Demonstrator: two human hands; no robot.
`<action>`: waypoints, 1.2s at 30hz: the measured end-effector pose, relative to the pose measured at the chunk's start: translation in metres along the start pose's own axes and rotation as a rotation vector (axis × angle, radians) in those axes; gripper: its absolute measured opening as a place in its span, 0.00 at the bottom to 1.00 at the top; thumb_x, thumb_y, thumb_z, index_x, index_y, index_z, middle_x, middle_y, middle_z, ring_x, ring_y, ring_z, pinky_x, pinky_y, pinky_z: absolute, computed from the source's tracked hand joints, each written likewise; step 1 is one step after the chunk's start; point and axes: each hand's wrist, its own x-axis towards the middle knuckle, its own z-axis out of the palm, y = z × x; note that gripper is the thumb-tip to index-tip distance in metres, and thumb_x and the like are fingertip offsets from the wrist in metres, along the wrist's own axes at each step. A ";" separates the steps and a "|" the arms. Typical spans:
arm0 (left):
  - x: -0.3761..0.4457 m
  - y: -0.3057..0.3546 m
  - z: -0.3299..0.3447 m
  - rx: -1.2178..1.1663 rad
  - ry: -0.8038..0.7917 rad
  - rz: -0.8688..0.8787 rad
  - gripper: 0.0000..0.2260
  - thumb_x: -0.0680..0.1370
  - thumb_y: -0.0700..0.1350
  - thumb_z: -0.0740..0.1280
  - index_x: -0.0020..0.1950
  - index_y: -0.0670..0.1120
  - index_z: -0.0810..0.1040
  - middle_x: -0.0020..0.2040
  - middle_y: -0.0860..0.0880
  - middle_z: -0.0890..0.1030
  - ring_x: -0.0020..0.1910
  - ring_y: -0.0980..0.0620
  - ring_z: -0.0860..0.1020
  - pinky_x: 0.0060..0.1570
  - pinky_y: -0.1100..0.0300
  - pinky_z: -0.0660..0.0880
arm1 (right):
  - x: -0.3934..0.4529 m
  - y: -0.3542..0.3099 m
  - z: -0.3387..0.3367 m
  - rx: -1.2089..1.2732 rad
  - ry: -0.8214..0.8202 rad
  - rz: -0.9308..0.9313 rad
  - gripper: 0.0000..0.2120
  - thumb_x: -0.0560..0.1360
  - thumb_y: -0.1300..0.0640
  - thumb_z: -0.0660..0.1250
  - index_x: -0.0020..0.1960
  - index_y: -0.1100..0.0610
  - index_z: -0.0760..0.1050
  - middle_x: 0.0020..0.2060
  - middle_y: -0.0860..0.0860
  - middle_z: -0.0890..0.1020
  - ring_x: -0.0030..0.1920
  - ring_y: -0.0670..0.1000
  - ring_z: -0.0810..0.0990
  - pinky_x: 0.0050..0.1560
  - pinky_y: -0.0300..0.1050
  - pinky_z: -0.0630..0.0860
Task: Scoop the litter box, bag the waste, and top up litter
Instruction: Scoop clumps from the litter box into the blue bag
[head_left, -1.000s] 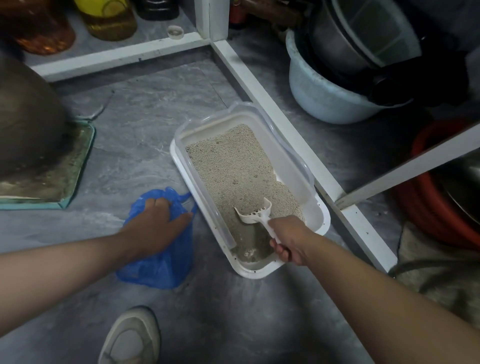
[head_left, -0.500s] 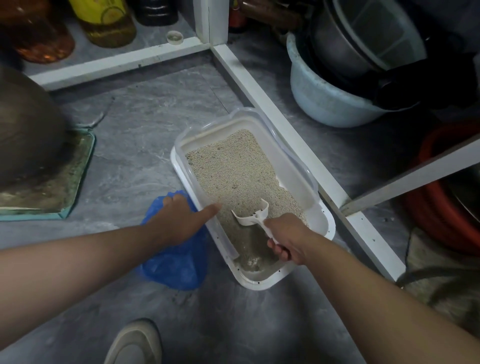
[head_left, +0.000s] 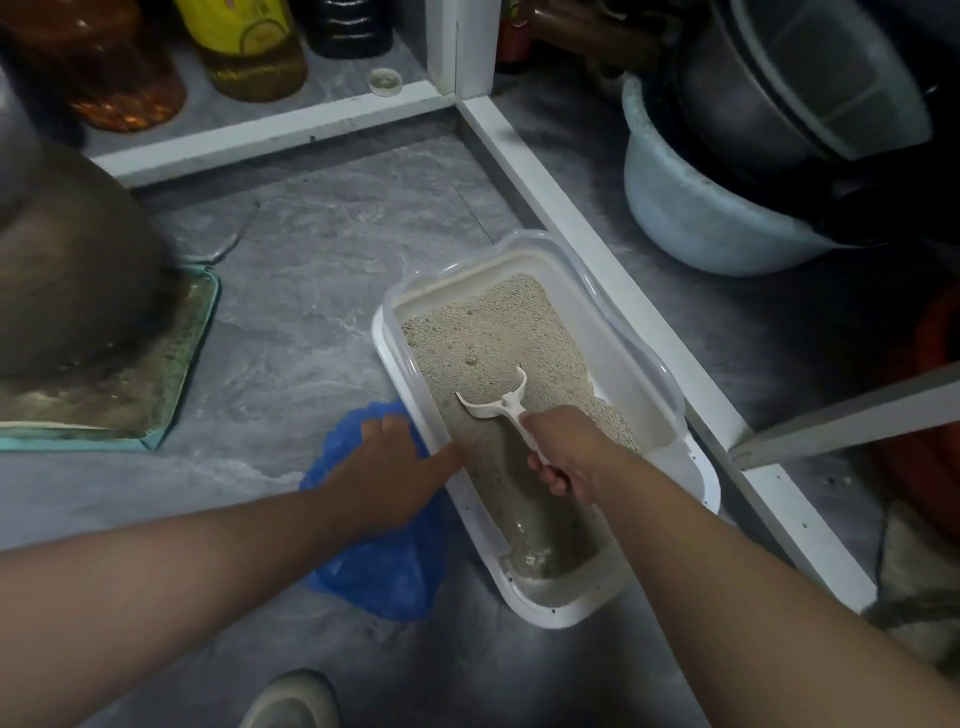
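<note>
A white litter box (head_left: 702, 470) with a clear raised rim lies on the grey floor, holding beige litter (head_left: 493, 338) piled toward its far end; the near end is scraped almost bare. My right hand (head_left: 566, 457) grips the handle of a white scoop (head_left: 496, 405), whose head rests in the litter at mid-box. A crumpled blue plastic bag (head_left: 384, 571) sits against the box's left side. My left hand (head_left: 387, 467) lies on top of the bag with its fingers curled into the bag's upper edge and its thumb reaching the box's left rim.
A white cabinet frame (head_left: 571, 228) runs along the box's right side and across the back. A pale blue basin (head_left: 691, 218) with pots stands at the right. Bottles (head_left: 249, 47) stand on the back shelf, a dark vessel on a green tray (head_left: 171, 395) at the left, my shoe (head_left: 296, 701) below.
My left hand has brought the blue bag rightward against the litter box, thumb now at its rim. The scoop in my right hand has turned slightly in the litter.
</note>
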 end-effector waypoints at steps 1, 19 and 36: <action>0.000 -0.001 0.000 -0.006 -0.001 -0.002 0.46 0.61 0.83 0.56 0.59 0.46 0.73 0.60 0.47 0.73 0.52 0.46 0.78 0.54 0.45 0.78 | 0.003 -0.004 0.002 -0.016 0.000 -0.017 0.15 0.83 0.50 0.59 0.46 0.61 0.73 0.28 0.55 0.75 0.21 0.49 0.65 0.23 0.37 0.61; -0.005 0.006 -0.009 0.092 0.033 0.187 0.30 0.74 0.67 0.62 0.69 0.49 0.65 0.65 0.49 0.67 0.66 0.48 0.70 0.63 0.52 0.69 | 0.018 -0.008 0.018 -0.105 -0.092 -0.202 0.15 0.83 0.50 0.61 0.44 0.59 0.76 0.26 0.55 0.75 0.18 0.49 0.66 0.22 0.36 0.61; -0.003 0.000 -0.013 0.070 0.006 0.201 0.31 0.70 0.70 0.58 0.66 0.52 0.67 0.61 0.52 0.67 0.62 0.51 0.72 0.58 0.54 0.70 | 0.048 -0.021 0.059 -0.284 0.056 -0.433 0.26 0.83 0.44 0.56 0.39 0.63 0.76 0.27 0.59 0.80 0.26 0.58 0.79 0.33 0.49 0.77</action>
